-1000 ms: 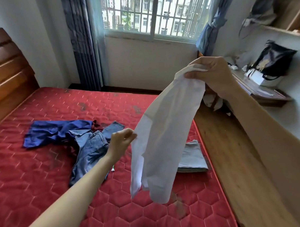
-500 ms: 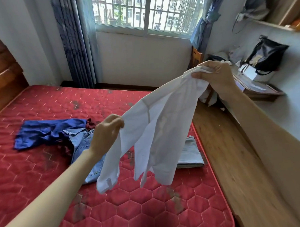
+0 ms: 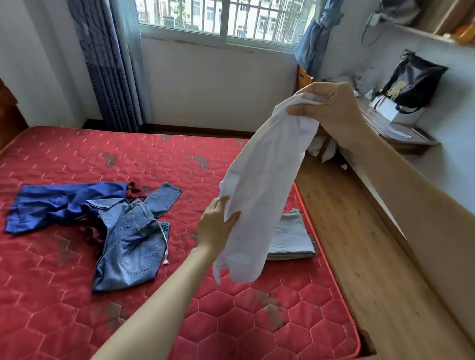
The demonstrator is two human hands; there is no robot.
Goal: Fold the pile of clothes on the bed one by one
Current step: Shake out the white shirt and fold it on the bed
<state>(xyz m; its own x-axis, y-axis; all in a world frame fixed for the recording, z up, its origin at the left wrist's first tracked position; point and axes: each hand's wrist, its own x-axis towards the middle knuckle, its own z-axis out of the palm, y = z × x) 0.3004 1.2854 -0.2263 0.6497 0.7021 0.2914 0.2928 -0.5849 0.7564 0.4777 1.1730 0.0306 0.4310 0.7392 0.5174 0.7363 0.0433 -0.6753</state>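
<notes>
Head cam: right hand (image 3: pixel 328 109) pinches white shirt (image 3: pixel 261 189) top at 1 o'clock; left hand (image 3: pixel 217 225) grips its edge lower, 7 o'clock of it. Shirt's long axis hangs diagonal btwn hands, over bed (image 3: pixel 74 306). Jeans (image 3: pixel 133 237), blue garment (image 3: pixel 56 202) unfolded at 9; folded piece (image 3: pixel 292 240) just behind shirt.

Readable text: none anywhere in the frame.
Black bag (image 3: pixel 413 84), upper right: carries a gold print, too blurred to read.
White box (image 3: pixel 390 111) beneath it: red marking, illegible.
</notes>
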